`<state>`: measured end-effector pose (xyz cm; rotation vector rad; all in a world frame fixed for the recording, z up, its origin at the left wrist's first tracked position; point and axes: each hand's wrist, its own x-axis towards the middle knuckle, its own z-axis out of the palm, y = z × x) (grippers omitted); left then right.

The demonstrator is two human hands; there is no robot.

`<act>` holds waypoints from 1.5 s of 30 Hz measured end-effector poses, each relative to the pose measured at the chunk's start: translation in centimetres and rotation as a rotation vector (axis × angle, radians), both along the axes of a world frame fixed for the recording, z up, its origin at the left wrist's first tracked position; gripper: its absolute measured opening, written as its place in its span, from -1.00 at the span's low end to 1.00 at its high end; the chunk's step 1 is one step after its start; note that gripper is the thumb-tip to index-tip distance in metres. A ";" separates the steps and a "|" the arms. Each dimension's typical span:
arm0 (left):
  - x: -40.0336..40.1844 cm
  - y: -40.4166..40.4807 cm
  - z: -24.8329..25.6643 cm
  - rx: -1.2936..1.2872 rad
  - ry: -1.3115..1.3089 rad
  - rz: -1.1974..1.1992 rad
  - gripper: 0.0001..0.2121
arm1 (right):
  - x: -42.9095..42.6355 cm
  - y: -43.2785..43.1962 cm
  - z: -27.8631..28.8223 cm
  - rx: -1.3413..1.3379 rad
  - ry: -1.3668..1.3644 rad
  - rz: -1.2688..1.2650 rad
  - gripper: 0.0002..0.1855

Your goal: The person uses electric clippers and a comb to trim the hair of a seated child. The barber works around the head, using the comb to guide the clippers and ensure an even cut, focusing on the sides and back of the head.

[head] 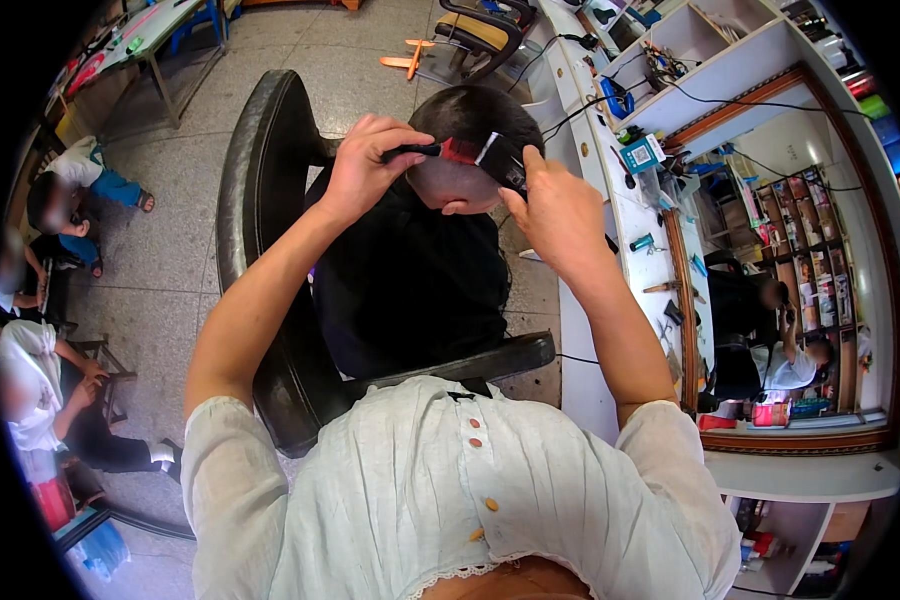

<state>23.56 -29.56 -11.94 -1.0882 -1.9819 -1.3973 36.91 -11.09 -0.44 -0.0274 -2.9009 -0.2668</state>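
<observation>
A seated person in a black cape point(412, 277) has short dark hair point(480, 112), cut very close along the side by the ear. In my left hand point(371, 161) is the black handle of a comb or brush point(459, 149) whose red part lies against the side of the head. My right hand point(559, 210) grips a black hair clipper point(504, 161), its pale blade edge at the hair beside the red part. Whether blade and red part touch is unclear.
A black barber chair point(262, 247) surrounds the seated person. At the right, a white counter point(630, 262) holds loose tools under a wood-framed mirror point(806, 442). A black cord point(570, 114) runs near the head. Several people sit at the left. An orange toy plane point(412, 60) lies ahead.
</observation>
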 end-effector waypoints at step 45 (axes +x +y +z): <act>-2.8 -1.5 -1.1 -0.008 -0.476 -0.300 -0.77 | -0.6 -0.4 3.8 0.062 -0.137 -0.054 -0.64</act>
